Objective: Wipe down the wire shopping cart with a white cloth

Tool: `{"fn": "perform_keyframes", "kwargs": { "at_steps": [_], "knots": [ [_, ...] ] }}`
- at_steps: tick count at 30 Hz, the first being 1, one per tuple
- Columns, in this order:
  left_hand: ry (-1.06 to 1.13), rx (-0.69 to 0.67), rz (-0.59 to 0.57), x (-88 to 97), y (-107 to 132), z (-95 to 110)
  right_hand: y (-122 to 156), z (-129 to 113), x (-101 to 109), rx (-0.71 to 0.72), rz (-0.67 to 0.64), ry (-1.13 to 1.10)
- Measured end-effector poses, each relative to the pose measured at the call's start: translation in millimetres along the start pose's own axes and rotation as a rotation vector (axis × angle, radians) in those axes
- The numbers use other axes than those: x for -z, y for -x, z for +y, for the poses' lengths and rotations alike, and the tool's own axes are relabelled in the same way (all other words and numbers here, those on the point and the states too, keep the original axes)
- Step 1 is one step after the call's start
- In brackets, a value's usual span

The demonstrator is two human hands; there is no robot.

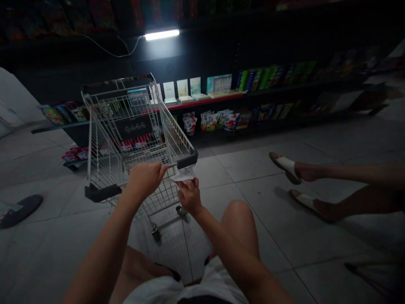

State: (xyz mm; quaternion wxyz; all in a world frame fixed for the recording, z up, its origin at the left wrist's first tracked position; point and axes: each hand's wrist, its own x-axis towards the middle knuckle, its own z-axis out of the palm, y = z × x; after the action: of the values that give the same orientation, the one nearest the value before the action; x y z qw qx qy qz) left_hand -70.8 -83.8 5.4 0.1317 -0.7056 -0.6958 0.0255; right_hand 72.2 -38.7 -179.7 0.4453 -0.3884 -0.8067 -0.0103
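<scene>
A metal shopping cart (pixel 172 120) stands directly before me, its near end toward my knees. My left hand (pixel 146 179) is closed around the cart's near top rail. Just right of it, below the dark plastic corner (pixel 187 159), my right hand (pixel 190 195) pinches a thin white cloth or tissue (pixel 182 175), pressed near the cart's rim. Which of the two materials it is, I cannot tell. A dark panel (pixel 134 127) with pale round symbols hangs inside the basket, at the far end.
Behind the cart runs a dark shelf (pixel 202 100) with upright books and bagged goods (pixel 210 121). A lit tube lamp (pixel 162 34) hangs above. Another person's legs and pale shoes (pixel 286 164) are at the right. A dark round-ended object (pixel 23 210) lies on the floor at left.
</scene>
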Motion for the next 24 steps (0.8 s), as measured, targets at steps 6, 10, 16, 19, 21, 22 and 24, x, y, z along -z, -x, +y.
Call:
{"fn": "perform_keyframes", "kwargs": {
  "at_steps": [6, 10, 16, 19, 21, 22, 24],
  "knots": [
    [0.052, -0.05, 0.101, -18.6, -1, -20, -35, 8, 44, -0.033, 0.264, -0.02],
    [0.099, -0.081, 0.123, -22.0, -2, -25, -40, 5, 27, -0.043, 0.12, 0.057],
    [0.14, -0.121, 0.159, -29.3, -3, -35, 4, 1, 20, 0.188, -0.079, -0.087],
    [0.147, -0.144, 0.164, -31.5, -2, -40, -10, 4, 59, 0.169, 0.118, -0.118],
    [0.154, -0.148, 0.169, -32.3, -1, -43, -34, 9, 87, 0.184, 0.118, -0.116],
    [0.158, -0.152, 0.171, -32.7, -1, -45, -49, 13, 98, 0.218, 0.065, -0.125],
    [0.168, -0.161, 0.173, -33.5, 0, -47, -78, 25, 114, 0.304, -0.098, -0.155]
  ]
}}
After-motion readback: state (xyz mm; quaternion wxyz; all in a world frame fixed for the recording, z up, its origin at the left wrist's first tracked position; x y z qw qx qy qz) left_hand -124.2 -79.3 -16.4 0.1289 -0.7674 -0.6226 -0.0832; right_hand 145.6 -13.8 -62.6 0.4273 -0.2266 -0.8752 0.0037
